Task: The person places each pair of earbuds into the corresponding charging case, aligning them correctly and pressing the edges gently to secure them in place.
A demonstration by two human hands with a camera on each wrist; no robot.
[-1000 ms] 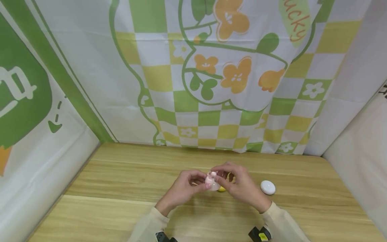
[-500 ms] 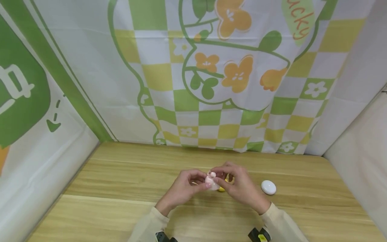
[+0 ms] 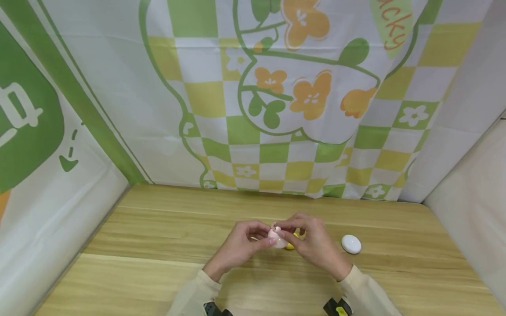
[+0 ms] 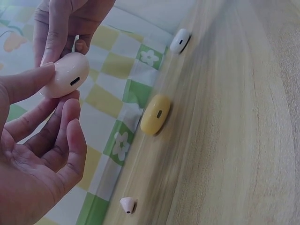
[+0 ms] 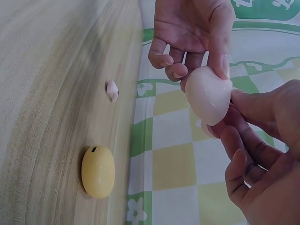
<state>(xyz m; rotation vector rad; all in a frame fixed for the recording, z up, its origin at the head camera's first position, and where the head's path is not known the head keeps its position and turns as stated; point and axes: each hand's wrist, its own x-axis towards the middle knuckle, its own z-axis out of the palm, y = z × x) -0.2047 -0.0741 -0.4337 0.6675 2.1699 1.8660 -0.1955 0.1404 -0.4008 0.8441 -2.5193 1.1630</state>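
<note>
My left hand (image 3: 245,243) grips a glossy pink earbud case (image 4: 72,72) between thumb and fingers, raised above the table. The case's charging port faces the left wrist camera. At its upper side my right hand (image 3: 314,241) pinches a small pink piece (image 3: 278,228), which looks like an earbud; its fingers largely hide it. Right thumb and fingertips lie against the case edge in the right wrist view. A loose pink earbud (image 4: 127,204) lies on the table. Beyond the hands sits a yellow earbud case (image 5: 98,172), partly covered by the right hand in the head view.
A white earbud case (image 3: 351,244) stands on the wooden table (image 3: 158,228), right of the right hand. Behind the table hangs a checked green and yellow cloth (image 3: 272,153), with printed cloth walls on both sides.
Both hands stay in nearly the same place. The small pink piece has sunk slightly toward the case, and the right fingers have shifted a little. The view has tilted slightly.
</note>
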